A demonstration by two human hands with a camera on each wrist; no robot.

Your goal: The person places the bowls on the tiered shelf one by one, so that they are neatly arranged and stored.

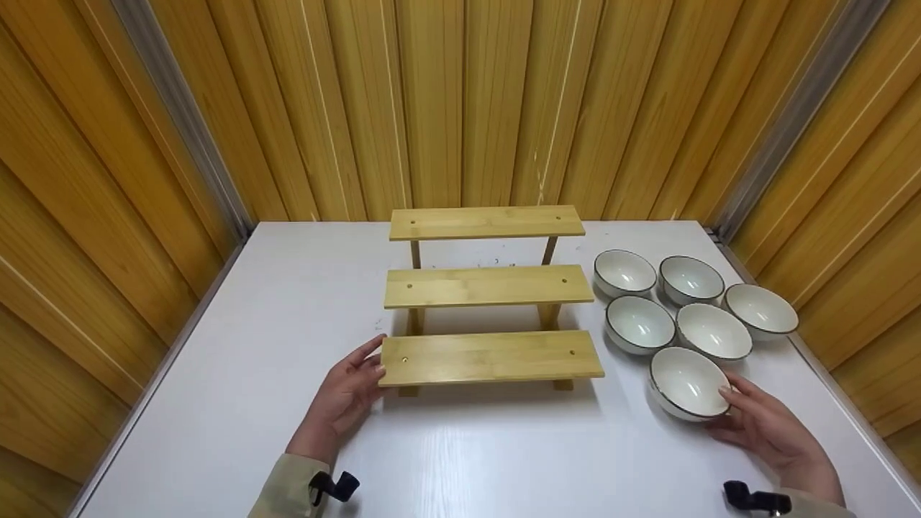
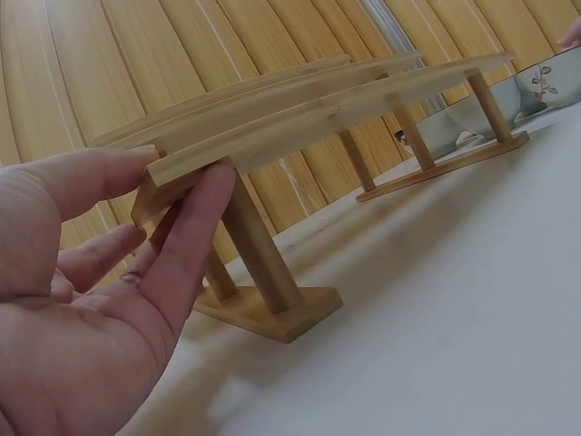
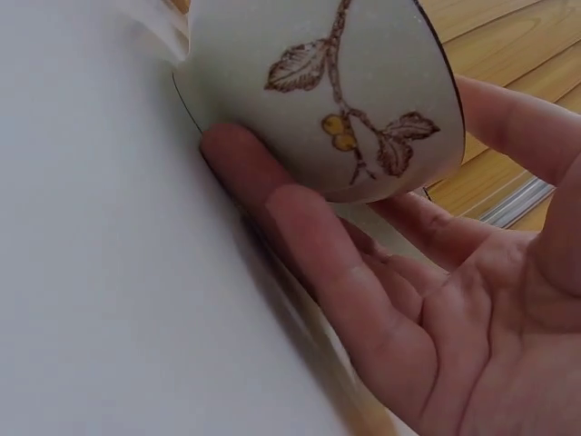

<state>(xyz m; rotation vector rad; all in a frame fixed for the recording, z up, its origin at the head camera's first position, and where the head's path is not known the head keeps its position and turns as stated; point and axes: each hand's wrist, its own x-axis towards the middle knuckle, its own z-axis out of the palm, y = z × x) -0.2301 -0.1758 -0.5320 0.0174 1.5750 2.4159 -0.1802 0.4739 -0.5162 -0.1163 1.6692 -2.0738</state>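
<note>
A three-tier wooden display stand [image 1: 489, 360] stands mid-table in the head view. My left hand [image 1: 349, 392] grips the left end of its lowest shelf; in the left wrist view, the fingers [image 2: 204, 204] lie above and below the board [image 2: 272, 127]. On the right, my right hand [image 1: 770, 424] holds the nearest white bowl [image 1: 689, 381] by its right side, thumb over the dark rim. The right wrist view shows fingers [image 3: 313, 236] against the outside of this bowl [image 3: 272, 100], which bears a brown branch, leaves and yellow berries. Whether its base touches the table is unclear.
Several more white bowls with dark rims, among them one bowl [image 1: 640, 325], sit close together behind the held one. The white table [image 1: 216, 403] is bordered by a back wall [image 1: 432, 108] and side walls of yellow wood-look panels.
</note>
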